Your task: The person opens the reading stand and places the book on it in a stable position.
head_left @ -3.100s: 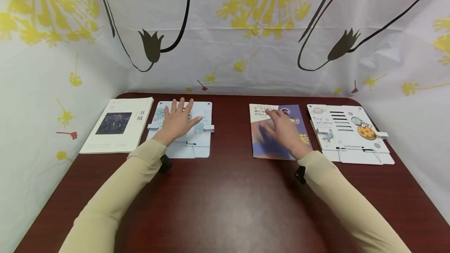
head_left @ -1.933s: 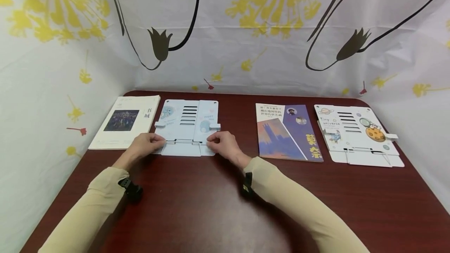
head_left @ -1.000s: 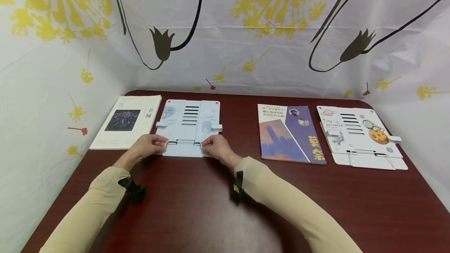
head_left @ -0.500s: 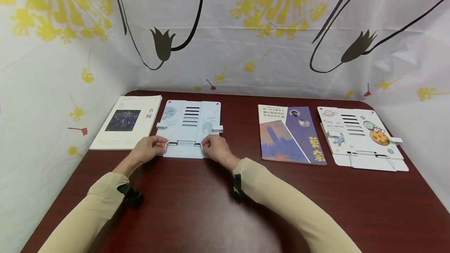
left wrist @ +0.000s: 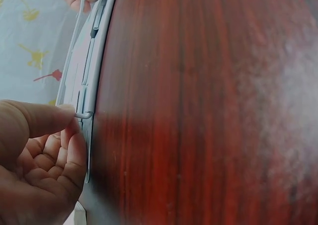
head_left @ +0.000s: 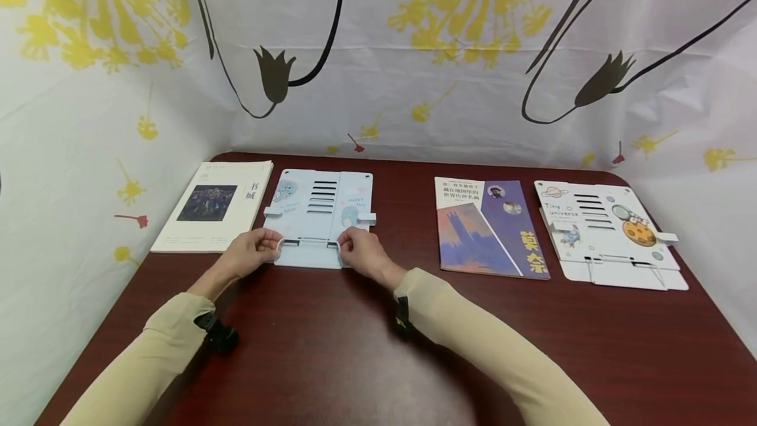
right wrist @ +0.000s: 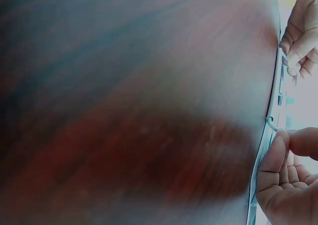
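Note:
A pale blue book stand (head_left: 304, 223) lies flat on the table, its slotted plate showing cartoon prints and a small white clip at each side. At its near edge is a thin wire bracket (left wrist: 83, 115), raised off the plate. My left hand (head_left: 251, 252) pinches the bracket's left part between thumb and fingertips. My right hand (head_left: 362, 250) pinches its right part the same way; in the right wrist view the bent wire end (right wrist: 272, 124) shows just beyond the fingertips. The fingers hide some of the wire.
A cream book (head_left: 168, 229) lies left of the stand. To the right are a purple magazine (head_left: 467, 215) and a second white stand (head_left: 603, 215) with space prints. A patterned curtain (head_left: 402, 84) hangs behind the dark red table (head_left: 331, 347) and along both sides.
Both hands were spread, the left over the blue stand and the right over the magazine. They came to the stand's near edge, the right moving leftward, took the wire bracket and lifted it.

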